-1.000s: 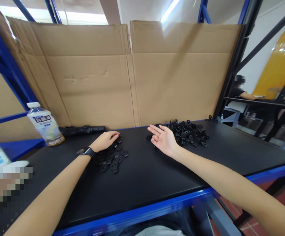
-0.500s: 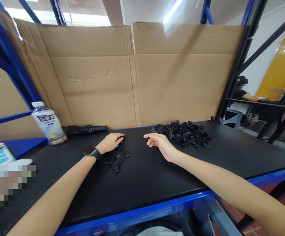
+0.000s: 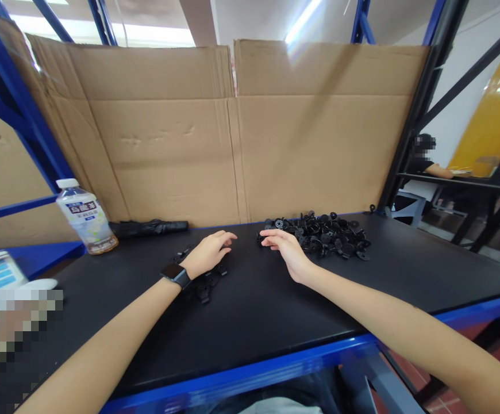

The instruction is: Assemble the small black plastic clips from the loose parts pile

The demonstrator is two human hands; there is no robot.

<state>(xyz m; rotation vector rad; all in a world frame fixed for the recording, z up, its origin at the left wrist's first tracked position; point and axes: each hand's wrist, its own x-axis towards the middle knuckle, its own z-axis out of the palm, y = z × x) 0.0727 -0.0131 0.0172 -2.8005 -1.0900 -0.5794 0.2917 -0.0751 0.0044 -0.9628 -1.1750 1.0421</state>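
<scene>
My left hand (image 3: 209, 253) lies palm down with curled fingers on a small scattered group of flat black plastic parts (image 3: 204, 292), hiding some of them. My right hand (image 3: 287, 250) is palm down too, its fingertips at the near left edge of a larger heap of similar black parts (image 3: 331, 238). Neither hand shows a part held between its fingers. A black smartwatch (image 3: 175, 275) is on my left wrist.
The black worktop (image 3: 250, 339) has a blue metal edge. Cardboard sheets (image 3: 233, 138) stand along its back. A water bottle (image 3: 87, 217) and a black folded umbrella (image 3: 149, 228) are back left. A person (image 3: 422, 164) sits beyond the rack at right.
My right hand has turned from palm up to palm down and reached the heap's edge. My left hand has moved right, further over the small group.
</scene>
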